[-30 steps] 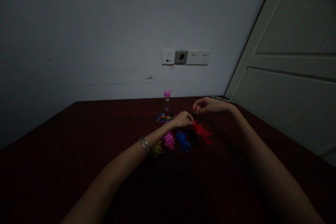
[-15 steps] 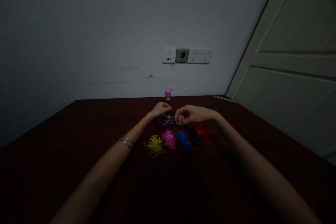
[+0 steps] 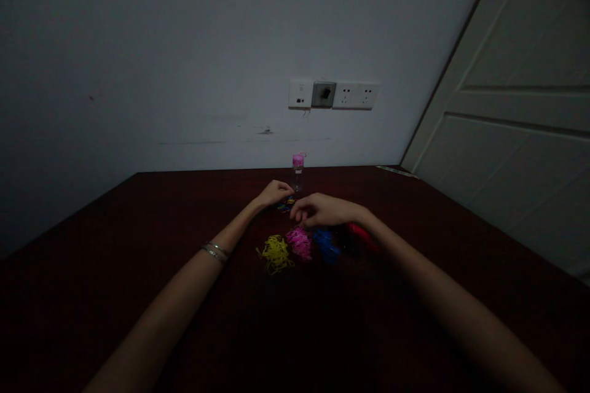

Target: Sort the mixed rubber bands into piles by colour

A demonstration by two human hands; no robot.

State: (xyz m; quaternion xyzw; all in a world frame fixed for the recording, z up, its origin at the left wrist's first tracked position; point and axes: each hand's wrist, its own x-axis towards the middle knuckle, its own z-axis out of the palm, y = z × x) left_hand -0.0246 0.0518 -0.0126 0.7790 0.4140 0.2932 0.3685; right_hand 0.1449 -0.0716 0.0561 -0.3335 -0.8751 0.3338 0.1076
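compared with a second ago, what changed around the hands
The left hand has moved left from the red pile to beside the mixed bands. The right hand has swung left and nearer; the yellowish band at its fingertips no longer shows, so release is unclear. The bottle, yellow pile and pink pile stayed put.

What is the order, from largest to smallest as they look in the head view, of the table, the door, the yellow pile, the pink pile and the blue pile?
1. Table
2. Door
3. Yellow pile
Pink pile and blue pile: smaller, too alike to rank.
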